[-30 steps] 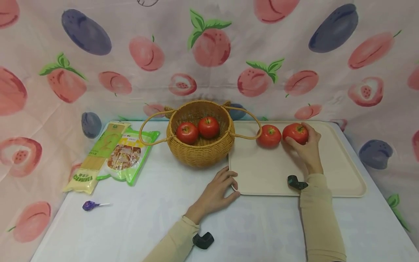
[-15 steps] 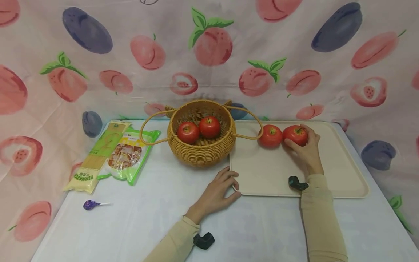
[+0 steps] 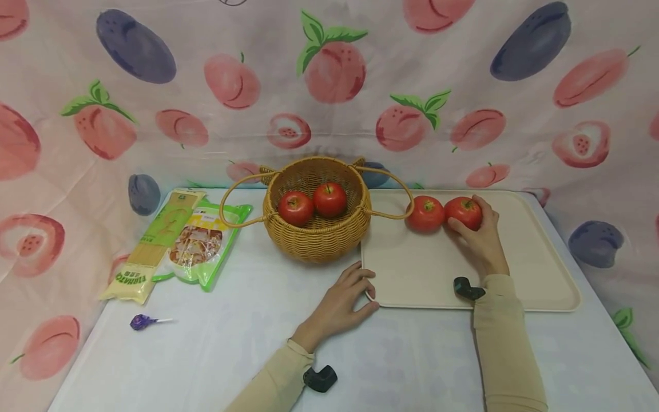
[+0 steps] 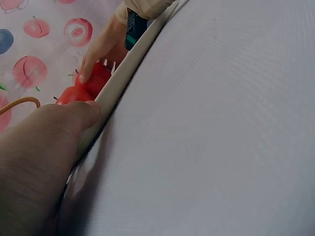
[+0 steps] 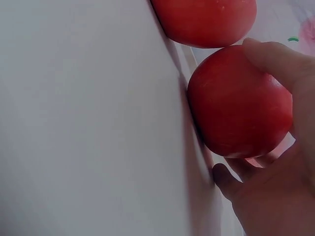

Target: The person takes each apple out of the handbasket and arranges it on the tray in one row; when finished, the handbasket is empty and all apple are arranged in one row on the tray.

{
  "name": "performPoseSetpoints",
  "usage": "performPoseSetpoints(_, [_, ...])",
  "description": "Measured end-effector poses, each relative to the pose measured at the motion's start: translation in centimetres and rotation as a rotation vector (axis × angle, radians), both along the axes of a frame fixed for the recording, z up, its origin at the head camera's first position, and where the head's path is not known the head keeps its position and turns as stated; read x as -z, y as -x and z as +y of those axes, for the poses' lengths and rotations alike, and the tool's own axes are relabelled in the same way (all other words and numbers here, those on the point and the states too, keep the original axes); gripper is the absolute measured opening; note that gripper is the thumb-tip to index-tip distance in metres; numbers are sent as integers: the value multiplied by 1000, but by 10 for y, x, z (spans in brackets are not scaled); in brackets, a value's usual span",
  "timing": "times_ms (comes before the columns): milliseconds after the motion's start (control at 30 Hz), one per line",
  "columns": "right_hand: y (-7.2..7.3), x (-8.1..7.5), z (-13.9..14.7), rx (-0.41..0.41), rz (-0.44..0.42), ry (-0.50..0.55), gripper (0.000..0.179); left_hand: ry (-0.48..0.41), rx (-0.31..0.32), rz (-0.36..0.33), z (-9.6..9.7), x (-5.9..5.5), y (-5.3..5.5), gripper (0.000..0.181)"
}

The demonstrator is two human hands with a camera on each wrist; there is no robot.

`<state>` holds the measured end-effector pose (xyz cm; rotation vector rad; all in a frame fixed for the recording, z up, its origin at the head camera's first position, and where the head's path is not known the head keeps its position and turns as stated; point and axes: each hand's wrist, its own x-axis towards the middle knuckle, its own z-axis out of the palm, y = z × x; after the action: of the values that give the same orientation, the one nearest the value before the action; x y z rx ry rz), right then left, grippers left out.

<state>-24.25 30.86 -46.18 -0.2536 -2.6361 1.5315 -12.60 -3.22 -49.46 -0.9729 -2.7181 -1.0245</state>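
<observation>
My right hand [image 3: 483, 240] pinches a red apple [image 3: 462, 213] between thumb and fingers, on the far part of the beige tray [image 3: 412, 274]. A second red apple [image 3: 425, 214] sits just left of it, and the two appear to touch. In the right wrist view the gripped apple [image 5: 238, 103] shows its smooth side, with the thumb on top and fingertips beneath. At the tray's near left corner my left hand [image 3: 337, 303] holds the rim, fingers over the left edge and thumb at the front. The left wrist view shows that thumb [image 4: 83, 114] against the rim.
A wicker basket [image 3: 316, 243] with two red apples [image 3: 312, 205] stands left of the tray, one handle reaching over it. Farther left lie a noodle packet [image 3: 154, 246] and a green-edged food bag [image 3: 198, 246]. A purple lollipop [image 3: 141, 322] lies in front of them.
The right hand and its apple have shifted very slightly left and down, against the neighbouring apple. The left hand stays at the tray corner.
</observation>
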Motion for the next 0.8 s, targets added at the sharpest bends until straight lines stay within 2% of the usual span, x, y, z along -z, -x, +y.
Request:
performPoseSetpoints(133, [1,-1,-2,17,35,17,82,1,-3,6,-1,1,0,18])
performPoseSetpoints(333, [4,-10,-7,130,243,121,57,-7,0,8,0,2,-1,18])
performPoseSetpoints(400, [3,-14,-10,147,288,157,52,-6,2,2,0,2,-1,17])
performPoseSetpoints(667, [-8,-49,-35,78,432,240,40,14,-5,-8,0,1,-1,17])
performPoseSetpoints(800, [-9,-59,-44,13,487,265,38,6,-6,-11,0,0,-1,17])
